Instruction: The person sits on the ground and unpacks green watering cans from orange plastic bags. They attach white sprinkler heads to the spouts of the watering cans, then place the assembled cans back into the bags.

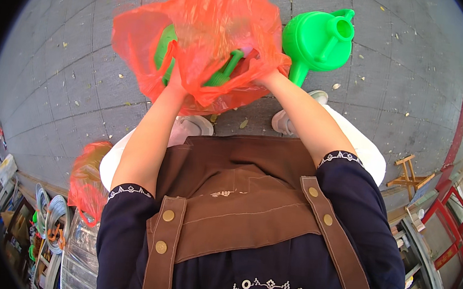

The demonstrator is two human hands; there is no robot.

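Observation:
A thin red plastic bag (220, 17) is spread open on the grey paving in front of me. Both forearms reach into its mouth. My left hand (177, 80) is at the bag's left side, close to a rounded green piece (166, 50); red film covers its fingers. My right hand (265, 77) is at the right side of the mouth, its fingers hidden by the bag as well. Between the hands lies a green plastic part with a ribbed end (226, 71). Just right of the bag, a bright green watering can (312, 40) lies on the ground.
Another filled red plastic bag (90, 173) is beside my left leg. Coiled hoses (56, 220) and shelved goods stand at the lower left. At the right are a small wooden stand (408, 173) and a red-framed door (456, 224). My shoes (196, 125) are close behind the bag.

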